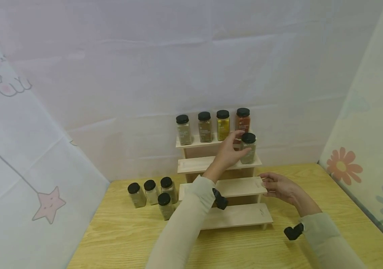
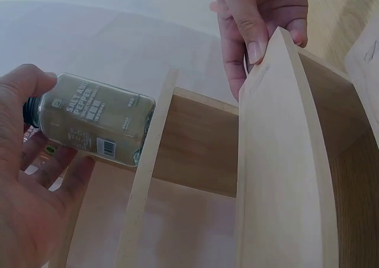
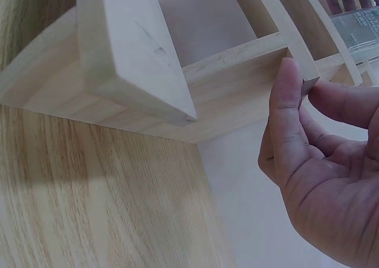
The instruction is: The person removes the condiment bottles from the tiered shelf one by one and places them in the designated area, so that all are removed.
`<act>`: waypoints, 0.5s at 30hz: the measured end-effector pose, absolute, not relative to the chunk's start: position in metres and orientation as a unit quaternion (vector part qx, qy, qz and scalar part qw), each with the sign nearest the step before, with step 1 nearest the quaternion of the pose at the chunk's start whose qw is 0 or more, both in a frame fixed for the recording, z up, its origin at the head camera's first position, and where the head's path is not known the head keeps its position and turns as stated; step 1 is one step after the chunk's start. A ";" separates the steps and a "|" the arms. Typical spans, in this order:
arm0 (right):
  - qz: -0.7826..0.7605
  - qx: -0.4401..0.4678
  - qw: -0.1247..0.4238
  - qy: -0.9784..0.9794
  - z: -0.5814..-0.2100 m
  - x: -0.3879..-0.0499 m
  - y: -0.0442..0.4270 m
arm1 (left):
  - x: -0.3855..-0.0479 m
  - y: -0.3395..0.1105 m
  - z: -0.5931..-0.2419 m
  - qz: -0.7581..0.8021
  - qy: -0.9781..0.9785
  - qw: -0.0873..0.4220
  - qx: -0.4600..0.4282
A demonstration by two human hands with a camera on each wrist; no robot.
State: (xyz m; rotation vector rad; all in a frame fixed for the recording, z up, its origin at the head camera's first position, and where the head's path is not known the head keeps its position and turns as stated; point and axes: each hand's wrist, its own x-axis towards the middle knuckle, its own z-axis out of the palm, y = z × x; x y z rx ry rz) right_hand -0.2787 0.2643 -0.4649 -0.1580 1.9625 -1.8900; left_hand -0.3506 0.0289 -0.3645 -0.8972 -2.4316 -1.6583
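A salt-and-pepper jar (image 2: 95, 119) with a black lid stands upright at the right end of the second step from the top of a wooden tiered rack (image 1: 242, 186). My left hand (image 1: 226, 151) is around this jar's upper part, its thumb touching near the lid and its fingers spread loosely beside the glass. My right hand (image 3: 331, 144) pinches the right end of a lower step between thumb and fingers. Along the top step stand a pale-green-brown jar (image 1: 183, 131), a brown one (image 1: 205, 129), a yellow one (image 1: 223, 127) and a red one (image 1: 243, 121).
Several more black-lidded spice jars (image 1: 137, 196) stand on the wooden table (image 1: 110, 239), left of the rack. A pale cloth wall (image 1: 144, 74) rises behind it. Printed cloth panels flank the table on both sides.
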 end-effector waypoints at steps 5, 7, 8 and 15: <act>-0.677 -0.057 0.202 0.705 -0.467 -0.279 0.266 | -0.352 0.033 -0.366 -0.534 -0.797 0.026 -0.281; -0.677 -0.057 0.202 0.706 -0.466 -0.279 0.267 | -0.353 0.035 -0.366 -0.526 -0.804 0.024 -0.277; -0.677 -0.056 0.201 0.706 -0.466 -0.279 0.267 | -0.353 0.036 -0.367 -0.523 -0.807 0.022 -0.275; -0.680 -0.059 0.205 0.702 -0.466 -0.280 0.265 | -0.354 0.039 -0.369 -0.529 -0.808 0.021 -0.258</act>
